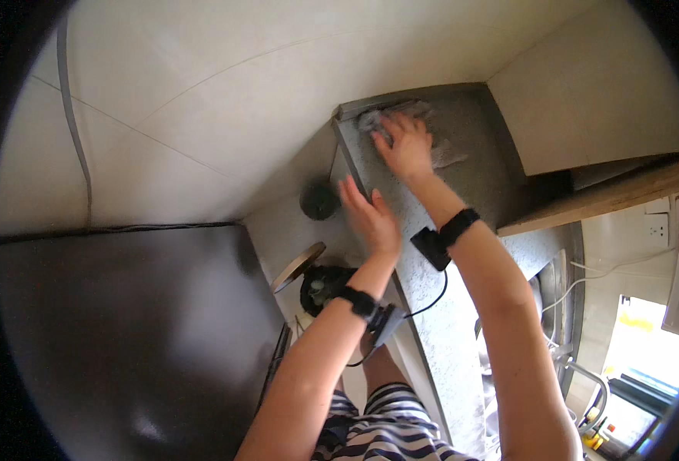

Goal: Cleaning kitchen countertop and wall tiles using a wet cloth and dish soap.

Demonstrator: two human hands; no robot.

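My right hand (405, 144) rests over a crumpled pale grey cloth (369, 119) in the far corner of the grey stone counter (446, 363). Its fingers are spread and press the cloth against the surface; their undersides are hidden. More of the pale material (447, 154) shows to the right of that hand. My left hand (374, 222), slightly blurred, hovers by the counter's left edge, fingers apart and holding nothing. Both wrists wear black straps with small dark devices, joined to cables.
Below the counter's left side stand a dark round container (319, 199), an open dark bin (322, 288) and a tilted round lid (299, 267). A large dark glossy surface (143, 322) fills the left. A wooden board (604, 196) juts over the counter. The sink's faucet (596, 380) is at right.
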